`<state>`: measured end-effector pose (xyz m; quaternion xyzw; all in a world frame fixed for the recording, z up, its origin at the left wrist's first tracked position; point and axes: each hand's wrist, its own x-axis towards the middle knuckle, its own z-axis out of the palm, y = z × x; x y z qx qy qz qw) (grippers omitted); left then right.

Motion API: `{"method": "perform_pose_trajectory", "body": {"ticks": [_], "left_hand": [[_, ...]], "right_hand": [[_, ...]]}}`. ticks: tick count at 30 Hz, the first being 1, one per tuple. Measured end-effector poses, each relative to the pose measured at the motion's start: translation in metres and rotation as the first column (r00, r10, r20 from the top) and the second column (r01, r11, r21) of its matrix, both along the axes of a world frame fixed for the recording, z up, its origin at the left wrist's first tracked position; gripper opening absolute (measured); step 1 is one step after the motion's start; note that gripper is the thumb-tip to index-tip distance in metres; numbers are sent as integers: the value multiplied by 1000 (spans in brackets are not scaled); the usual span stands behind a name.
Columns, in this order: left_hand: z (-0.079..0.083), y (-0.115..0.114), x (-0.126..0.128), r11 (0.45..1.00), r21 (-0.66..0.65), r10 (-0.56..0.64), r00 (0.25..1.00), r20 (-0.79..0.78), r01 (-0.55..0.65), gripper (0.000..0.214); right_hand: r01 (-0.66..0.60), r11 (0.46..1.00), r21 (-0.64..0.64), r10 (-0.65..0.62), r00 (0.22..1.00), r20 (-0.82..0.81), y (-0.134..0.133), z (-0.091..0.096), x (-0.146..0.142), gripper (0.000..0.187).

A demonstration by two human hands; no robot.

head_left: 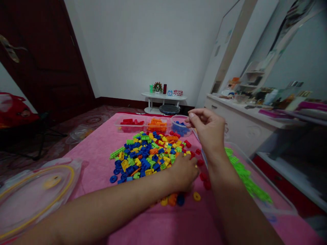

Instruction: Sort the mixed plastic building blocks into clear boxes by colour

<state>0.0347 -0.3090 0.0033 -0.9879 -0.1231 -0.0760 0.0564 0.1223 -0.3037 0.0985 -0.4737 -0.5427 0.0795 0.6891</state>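
Observation:
A mixed heap of toy building bricks in blue, yellow, green, red and orange lies on the pink cloth. My left hand reaches across to the heap's right side, its fingers curled down among the bricks; what they grip is hidden. Raised beside a round tub of blue bricks, my right hand has thumb and fingertips pinched together. Anything in that pinch is too small to make out. Several loose red bricks and a yellow ring-shaped piece lie near my left hand.
Behind the heap stand clear containers with red bricks and orange bricks. At right, a clear box holds green bricks. A clear lid with a yellow ring lies at left. A white dresser stands beyond the right side.

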Motion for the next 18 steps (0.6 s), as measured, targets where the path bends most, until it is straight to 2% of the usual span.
{"method": "perform_pose_trajectory", "body": {"ticks": [3, 5, 8, 10, 12, 15, 16, 18], "left_hand": [[11, 13, -23, 997, -8, 78, 997, 5, -78, 24], [15, 24, -42, 990, -5, 140, 990, 34, -139, 24], [14, 39, -70, 963, -11, 269, 962, 38, -269, 20], [10, 47, -85, 937, -32, 349, 937, 33, -348, 18], [7, 53, -96, 907, -46, 420, 907, 20, -419, 18], [8, 54, -105, 836, -4, 549, 836, -2, -549, 19], [10, 52, -106, 811, 20, 584, 811, 18, -584, 21], [13, 45, -105, 795, 31, 602, 794, 81, -606, 24]], "right_hand": [[13, 998, -69, -9, 998, 63, 2, -1, 7, 13], [32, 984, -177, -1, 985, 173, 5, -4, 16, 16], [131, 912, -388, 62, 892, 447, 11, -14, 33, 18], [266, 813, -517, 135, 778, 613, 14, -22, 40, 17], [438, 663, -607, 216, 664, 716, 16, -30, 43, 20], [631, 438, -641, 330, 550, 767, 16, -39, 40, 29], [666, 387, -637, 361, 526, 770, 16, -42, 38, 35], [699, 326, -637, 420, 496, 760, 17, -47, 35, 49]]}}
